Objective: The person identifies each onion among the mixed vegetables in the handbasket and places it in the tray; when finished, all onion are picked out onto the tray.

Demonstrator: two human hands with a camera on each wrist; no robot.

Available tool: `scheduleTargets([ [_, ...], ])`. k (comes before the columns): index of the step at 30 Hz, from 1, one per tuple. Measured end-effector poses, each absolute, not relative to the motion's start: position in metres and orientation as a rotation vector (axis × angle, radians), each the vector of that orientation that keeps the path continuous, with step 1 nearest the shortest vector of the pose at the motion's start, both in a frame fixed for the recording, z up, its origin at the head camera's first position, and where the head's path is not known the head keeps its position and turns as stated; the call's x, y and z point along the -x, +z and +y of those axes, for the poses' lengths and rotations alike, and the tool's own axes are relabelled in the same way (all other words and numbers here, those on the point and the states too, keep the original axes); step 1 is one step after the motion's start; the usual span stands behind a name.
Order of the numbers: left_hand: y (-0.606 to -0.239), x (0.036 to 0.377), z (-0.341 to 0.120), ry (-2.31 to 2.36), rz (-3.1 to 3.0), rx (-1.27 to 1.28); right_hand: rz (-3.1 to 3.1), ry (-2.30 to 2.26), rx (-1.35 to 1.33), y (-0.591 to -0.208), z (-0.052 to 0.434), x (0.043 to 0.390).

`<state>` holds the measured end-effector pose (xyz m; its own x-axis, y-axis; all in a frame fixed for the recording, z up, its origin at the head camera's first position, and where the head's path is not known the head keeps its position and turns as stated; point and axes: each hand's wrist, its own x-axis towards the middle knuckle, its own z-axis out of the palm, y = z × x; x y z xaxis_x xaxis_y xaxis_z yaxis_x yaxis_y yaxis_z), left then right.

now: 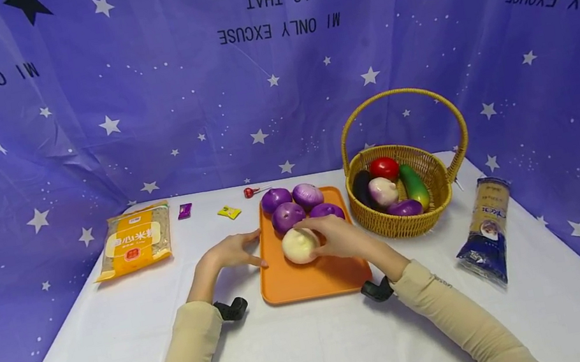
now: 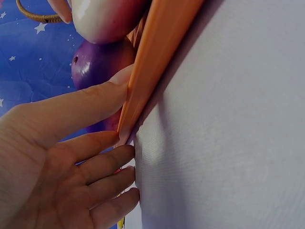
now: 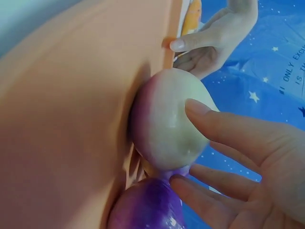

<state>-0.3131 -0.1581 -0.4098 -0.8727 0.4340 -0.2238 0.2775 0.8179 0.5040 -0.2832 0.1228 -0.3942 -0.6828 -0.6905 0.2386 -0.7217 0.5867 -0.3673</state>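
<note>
An orange tray (image 1: 335, 273) lies on the table in front of me. Several round purple onions (image 1: 288, 217) are grouped at its far end. Nearer to me sits a white-and-purple turnip (image 1: 299, 246). My right hand (image 1: 337, 237) holds this turnip from the right, thumb on its near side and fingers over the far side. In the right wrist view, the turnip (image 3: 174, 119) stands close over the tray, beside an onion (image 3: 147, 205). My left hand (image 1: 229, 253) is at the tray's left edge; its thumb touches the rim (image 2: 136, 90) and the other fingers lie loosely outside it.
Right of the tray stands a wicker basket (image 1: 408, 225) holding a tomato, another turnip and other vegetables. A blue-and-tan packet (image 1: 488, 230) lies farther right. On the left are a bag of grain (image 1: 132, 241), two wrapped candies (image 1: 185, 211) and a red lollipop (image 1: 250, 192).
</note>
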Motion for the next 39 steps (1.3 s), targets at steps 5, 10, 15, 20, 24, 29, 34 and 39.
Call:
scheduleTargets([
  [5, -0.409, 0.313, -0.158, 0.667, 2.678, -0.548, -2.739, 0.681, -1.229, -0.385, 0.127, 0.281],
  [10, -0.409, 0.313, -0.159, 0.662, 2.676, -0.542, -2.731, 0.715, -1.203, -0.372, 0.137, 0.278],
  [15, -0.410, 0.314, -0.158, 0.665, 2.673, -0.541, -2.719, 0.702, -1.147, -0.357, 0.155, 0.280],
  [20, -0.411, 0.315, -0.159, 0.663, 2.677, -0.535, -2.750, 0.658, -1.058, -0.336, 0.179, 0.286],
  [24, -0.412, 0.316, -0.159, 0.661, 2.675, -0.533, -2.829, 0.618, -0.976, -0.322, 0.199, 0.297],
  [29, -0.414, 0.316, -0.159, 0.663, 2.671, -0.539, -2.888, 0.543, -0.945, -0.318, 0.225, 0.315],
  [34, -0.414, 0.316, -0.158, 0.659, 2.675, -0.549, -2.923, 0.437, -0.969, -0.318, 0.247, 0.333],
  [39, -0.413, 0.316, -0.159, 0.657, 2.673, -0.538, -3.022, 0.331, -1.017, -0.316, 0.263, 0.351],
])
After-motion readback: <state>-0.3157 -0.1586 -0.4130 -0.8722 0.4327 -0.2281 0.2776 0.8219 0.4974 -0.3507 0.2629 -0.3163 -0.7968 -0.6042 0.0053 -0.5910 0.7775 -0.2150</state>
